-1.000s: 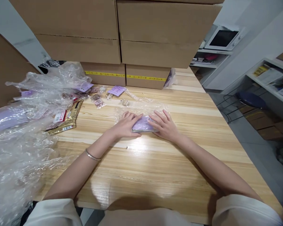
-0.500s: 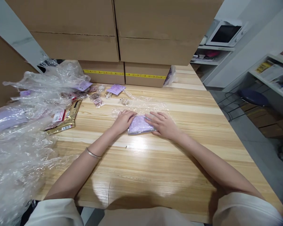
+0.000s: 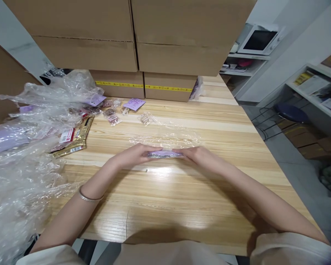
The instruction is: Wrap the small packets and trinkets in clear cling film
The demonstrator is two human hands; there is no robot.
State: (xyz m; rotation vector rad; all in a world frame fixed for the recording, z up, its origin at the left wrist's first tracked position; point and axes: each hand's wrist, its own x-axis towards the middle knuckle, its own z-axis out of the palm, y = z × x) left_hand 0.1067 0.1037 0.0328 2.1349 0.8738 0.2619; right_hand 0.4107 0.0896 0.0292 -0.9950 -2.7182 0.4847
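Observation:
Both my hands grip a flat purple packet (image 3: 165, 154) over the middle of the table, its near edge turned toward me. My left hand (image 3: 139, 154) pinches its left end, thumb on top and fingers underneath. At the right end my right hand (image 3: 195, 155) holds it the same way. Clear plastic film (image 3: 179, 136) runs from the packet across the wood behind it. A small wrapped piece (image 3: 145, 117) lies at the film's far left corner.
A heap of crumpled clear plastic (image 3: 19, 184) covers the table's left side, beside a gold pouch (image 3: 81, 138). Small packets (image 3: 111, 117) and a purple card (image 3: 134, 104) lie farther back. Large cardboard boxes (image 3: 176, 55) stand along the back. A stool (image 3: 291, 112) stands at the right.
My hands have gone from lying flat on the packet to gripping its two ends. The packet has tilted, so it now shows as a thin strip.

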